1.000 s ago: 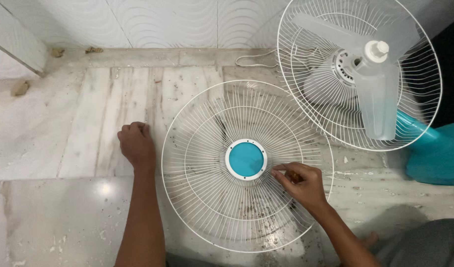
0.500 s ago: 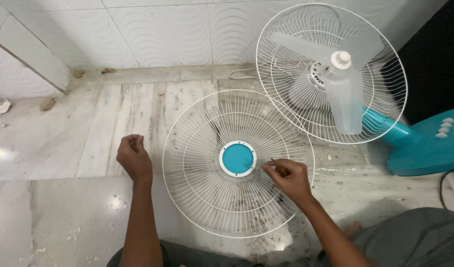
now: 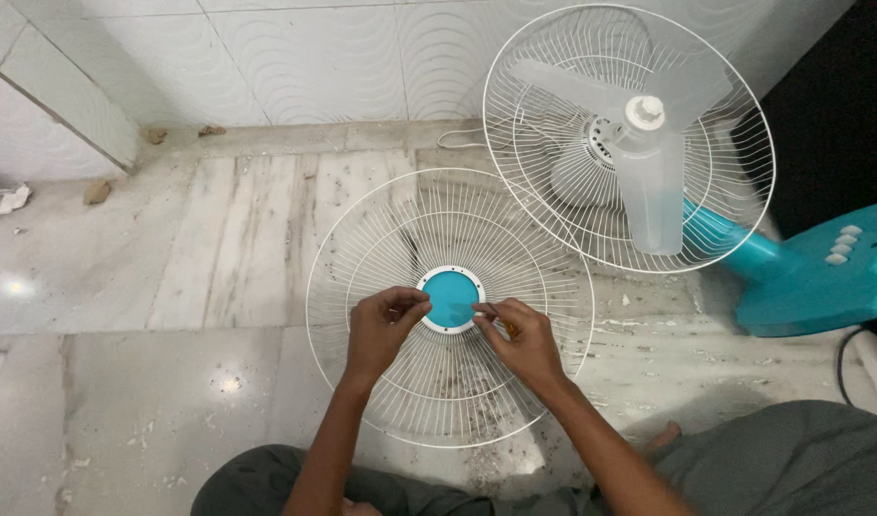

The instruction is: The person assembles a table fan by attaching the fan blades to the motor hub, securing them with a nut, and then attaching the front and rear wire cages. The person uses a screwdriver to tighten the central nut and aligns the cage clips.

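Head view: both hands [image 3: 386,330] pinch, seemingly, at grille hub [image 3: 451,297].

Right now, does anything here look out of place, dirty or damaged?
Yes. The white front fan guard lies detached on the marble floor, leaving the fan with bare blades. Dark grime specks the floor under and beside the guard. Both hands, left hand and right hand, meet at its blue centre cap.

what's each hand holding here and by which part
The right hand pinches a thin tool with an orange-brown handle by that handle. The left hand has its fingertips at the rim of the teal round hub of the white wire fan guard.
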